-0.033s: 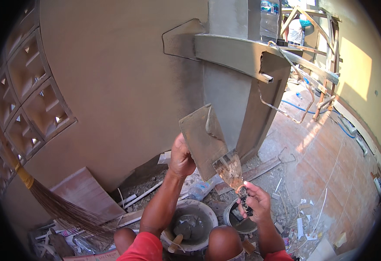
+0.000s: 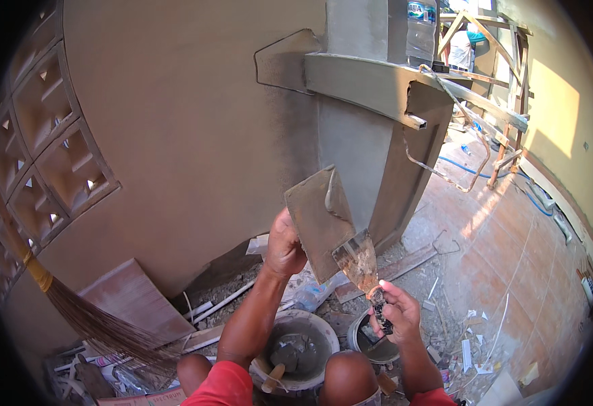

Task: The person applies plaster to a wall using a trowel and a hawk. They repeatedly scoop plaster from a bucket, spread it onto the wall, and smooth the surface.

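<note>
My left hand (image 2: 284,245) grips a flat grey plastering board (image 2: 317,220) from behind and holds it tilted in front of the grey column (image 2: 350,142). A putty knife (image 2: 359,262) sits in my right hand (image 2: 397,312), gripped by its dark handle. Its smeared blade rests against the board's lower right edge. Between my knees stands a round bucket (image 2: 323,338) with grey mortar and a tool handle in it. A smaller pot (image 2: 354,333) stands just under my right hand.
The plastered wall (image 2: 188,135) has patterned vent blocks (image 2: 46,149) at the left. A broom (image 2: 86,321) leans there above a flat board (image 2: 134,298) and rubble. A water bottle (image 2: 420,30) stands on the column's ledge. A wooden scaffold (image 2: 506,115) and a person (image 2: 466,44) are far right.
</note>
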`<move>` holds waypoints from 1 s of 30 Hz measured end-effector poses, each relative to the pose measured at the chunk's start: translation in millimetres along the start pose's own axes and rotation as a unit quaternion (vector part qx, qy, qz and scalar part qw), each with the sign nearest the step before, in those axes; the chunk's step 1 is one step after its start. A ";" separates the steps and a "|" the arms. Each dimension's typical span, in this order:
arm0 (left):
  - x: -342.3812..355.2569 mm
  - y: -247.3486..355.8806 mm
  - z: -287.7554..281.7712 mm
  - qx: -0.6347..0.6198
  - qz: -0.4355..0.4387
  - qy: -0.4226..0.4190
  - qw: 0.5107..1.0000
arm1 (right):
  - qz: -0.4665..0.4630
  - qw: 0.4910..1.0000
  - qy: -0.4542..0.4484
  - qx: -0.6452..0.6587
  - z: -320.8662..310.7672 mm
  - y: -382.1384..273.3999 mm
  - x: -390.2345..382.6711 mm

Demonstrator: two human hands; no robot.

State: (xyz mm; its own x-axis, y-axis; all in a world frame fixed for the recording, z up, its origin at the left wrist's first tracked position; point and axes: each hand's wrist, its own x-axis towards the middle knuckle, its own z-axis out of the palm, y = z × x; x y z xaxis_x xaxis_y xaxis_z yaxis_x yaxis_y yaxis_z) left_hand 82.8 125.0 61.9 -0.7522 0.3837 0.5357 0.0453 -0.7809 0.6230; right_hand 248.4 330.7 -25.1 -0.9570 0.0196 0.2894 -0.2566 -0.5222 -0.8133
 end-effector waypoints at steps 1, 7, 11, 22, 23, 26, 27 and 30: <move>-3.3 2.6 5.0 0.027 -0.009 -0.003 1.000 | -0.009 1.000 -0.004 0.002 1.4 3.1 3.0; -16.0 11.0 11.2 0.110 -0.046 -0.072 0.990 | -0.056 0.993 -0.076 0.073 12.1 14.5 23.0; -13.9 14.3 0.4 0.212 0.032 -0.165 0.963 | -0.074 0.990 -0.071 0.092 32.5 17.2 33.4; -2.4 40.4 -66.1 0.280 -0.154 -0.072 0.945 | -0.114 0.984 0.033 -0.136 68.7 -49.5 85.4; -3.4 45.7 -68.1 0.276 -0.155 -0.053 0.947 | -0.126 0.974 0.063 -0.176 78.5 -56.1 95.0; -8.9 45.7 -93.0 0.241 -0.125 -0.025 0.962 | -0.107 0.967 0.060 -0.224 94.7 -74.5 125.9; -9.2 46.3 -99.0 0.240 -0.126 -0.020 0.962 | -0.099 0.968 0.039 -0.228 99.3 -81.2 139.6; -7.1 44.6 -109.9 0.217 -0.133 -0.010 0.967 | -0.090 0.958 0.032 -0.271 121.4 -100.0 178.0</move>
State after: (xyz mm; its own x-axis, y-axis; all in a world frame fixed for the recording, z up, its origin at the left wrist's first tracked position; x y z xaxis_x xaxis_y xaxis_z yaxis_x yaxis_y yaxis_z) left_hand 17.9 33.2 23.2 -0.7632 0.5547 0.3315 0.1269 -0.3743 0.9186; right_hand 120.1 282.9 169.1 -0.8923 0.1292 0.4326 -0.4346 0.0138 -0.9005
